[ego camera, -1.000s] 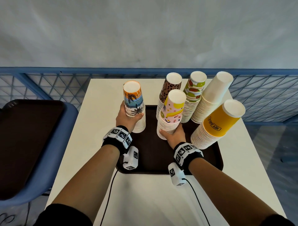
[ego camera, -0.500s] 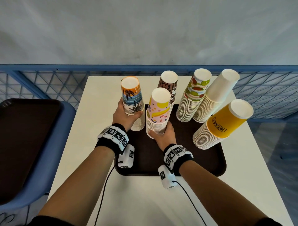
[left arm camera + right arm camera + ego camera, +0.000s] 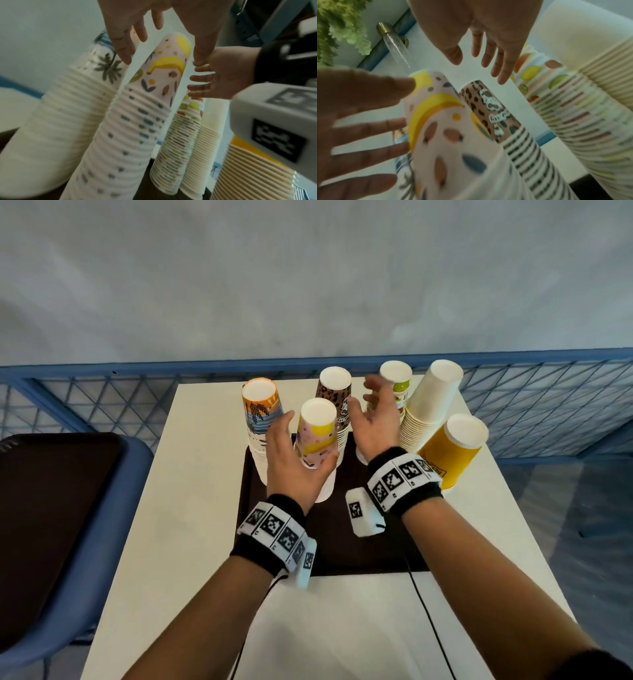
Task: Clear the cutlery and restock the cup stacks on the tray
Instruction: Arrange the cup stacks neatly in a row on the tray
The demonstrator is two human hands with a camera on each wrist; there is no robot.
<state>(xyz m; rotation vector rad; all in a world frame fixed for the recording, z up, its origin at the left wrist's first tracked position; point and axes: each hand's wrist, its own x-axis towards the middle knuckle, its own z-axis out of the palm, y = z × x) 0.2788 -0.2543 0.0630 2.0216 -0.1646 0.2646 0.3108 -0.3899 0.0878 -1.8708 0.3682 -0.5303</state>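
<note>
Six upside-down paper cup stacks stand on a dark brown tray (image 3: 342,549): palm-print (image 3: 260,412), pink banana-print (image 3: 317,436), leopard-print (image 3: 337,395), fruit-print (image 3: 399,378), plain white (image 3: 431,405) and yellow (image 3: 452,450). My left hand (image 3: 296,455) hovers with spread fingers (image 3: 122,44) either side of the pink stack (image 3: 164,70), gripping nothing. My right hand (image 3: 368,405) is raised and spread between the leopard stack (image 3: 489,108) and the fruit stack (image 3: 539,75), empty. No cutlery is in view.
The tray sits on a white table (image 3: 342,628) against a blue mesh fence (image 3: 102,398). To the left, a second dark tray (image 3: 51,508) lies on a blue cart. The yellow and white stacks lean to the right.
The right hand slid the pink stack left, beside the palm stack. Both hands then let go of the stack bases and rose with fingers spread.
</note>
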